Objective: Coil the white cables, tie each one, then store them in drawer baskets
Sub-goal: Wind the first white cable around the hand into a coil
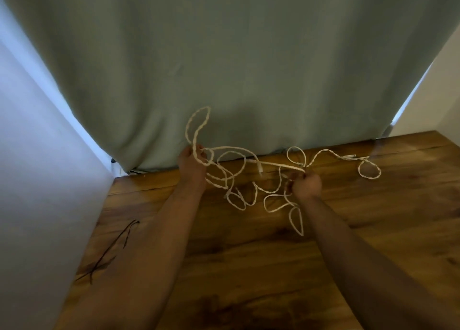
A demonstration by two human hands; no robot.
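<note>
Head view: white cables [249, 178], tangled, sprawled on wooden table [249, 267] near green curtain [224, 56]. Left hand [191, 165] clenched on raised loop; right hand [305, 184] pinching a strand amid the tangle. Black ties [112, 250] loose at left, unused. No finished coil, nothing tied; drawer baskets not in view. Task judged barely begun: coiling, tying, storing all left.
</note>
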